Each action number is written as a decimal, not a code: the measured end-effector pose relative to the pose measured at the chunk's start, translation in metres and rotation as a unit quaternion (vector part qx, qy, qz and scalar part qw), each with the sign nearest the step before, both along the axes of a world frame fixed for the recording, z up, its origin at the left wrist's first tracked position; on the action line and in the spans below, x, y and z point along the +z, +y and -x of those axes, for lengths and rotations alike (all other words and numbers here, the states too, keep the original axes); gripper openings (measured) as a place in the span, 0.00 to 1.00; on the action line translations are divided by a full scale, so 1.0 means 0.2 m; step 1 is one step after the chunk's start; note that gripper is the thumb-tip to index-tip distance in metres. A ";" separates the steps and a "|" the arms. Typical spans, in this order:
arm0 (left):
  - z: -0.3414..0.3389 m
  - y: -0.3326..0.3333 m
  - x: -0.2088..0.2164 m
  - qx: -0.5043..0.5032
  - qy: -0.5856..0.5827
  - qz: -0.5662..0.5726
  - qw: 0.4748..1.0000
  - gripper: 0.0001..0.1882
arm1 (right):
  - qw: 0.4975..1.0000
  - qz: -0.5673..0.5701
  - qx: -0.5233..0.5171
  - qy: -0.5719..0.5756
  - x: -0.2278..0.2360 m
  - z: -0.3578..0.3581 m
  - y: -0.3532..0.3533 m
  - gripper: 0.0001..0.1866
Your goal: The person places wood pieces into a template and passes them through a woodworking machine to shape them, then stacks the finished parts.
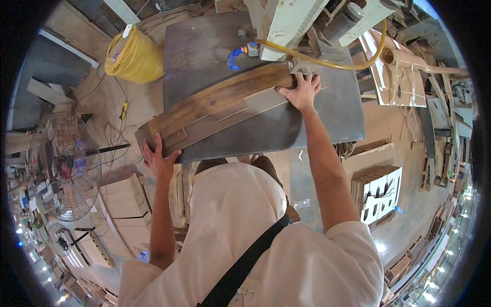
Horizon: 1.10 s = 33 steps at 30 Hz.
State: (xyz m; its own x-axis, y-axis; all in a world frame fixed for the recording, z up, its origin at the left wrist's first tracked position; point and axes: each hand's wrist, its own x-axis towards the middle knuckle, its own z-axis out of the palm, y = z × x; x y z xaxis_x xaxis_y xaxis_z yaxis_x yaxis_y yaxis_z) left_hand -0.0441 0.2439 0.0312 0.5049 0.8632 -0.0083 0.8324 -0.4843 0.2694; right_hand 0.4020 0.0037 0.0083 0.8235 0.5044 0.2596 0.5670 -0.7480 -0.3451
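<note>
Steadying a long curved board (215, 102) from both ends, the person has it lying slantwise over the dark table (342, 117), its right end farther off and its left end jutting past the table's left edge. Because of that overhang, the left hand (160, 157) probably serves as support as well as guide: it is spread over the end, the thumb apart by the near edge and the fingers toward the tip. The right hand (303, 92) is spread too, at the other end, its thumb on the board and its bent fingers reaching past it; what the fingertips touch there is hard to tell. With the hands so far apart, the angle of so long a piece should be easy to govern, and the table seems to take most of the weight.

The right end lies just beside the machine (289, 28), so the right hand's place at the very end looks chosen for control close to it. The blue nozzle (235, 58) hangs beyond the board's curved edge, presumably so as to aim at that spot, while the yellow hose (353, 67) loops off to the right, away from the left hand. A yellow bag (135, 53) stands left of the table, and a caged fan (64, 166) stands nearer the person, well apart from the board
</note>
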 end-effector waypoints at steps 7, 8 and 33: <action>0.00 0.01 -0.02 0.014 0.011 0.014 1.000 0.55 | 0.996 0.075 -0.010 0.035 0.01 0.00 0.00 0.50; 0.03 0.01 -0.05 0.008 0.002 0.011 1.000 0.55 | 0.994 0.095 -0.014 0.044 0.02 0.00 0.00 0.50; -0.10 0.09 0.02 -0.013 0.023 0.037 0.999 0.56 | 0.994 -0.016 0.001 0.109 -0.26 -0.14 -0.02 0.63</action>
State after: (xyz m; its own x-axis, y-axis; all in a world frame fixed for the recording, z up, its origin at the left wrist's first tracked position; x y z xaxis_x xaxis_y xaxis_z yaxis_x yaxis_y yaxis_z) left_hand -0.0251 0.2620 0.0359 0.5242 0.8462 -0.0958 0.8326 -0.4856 0.2665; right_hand 0.4293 0.0001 -0.0432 0.8609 0.5008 0.0899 0.4773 -0.7339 -0.4833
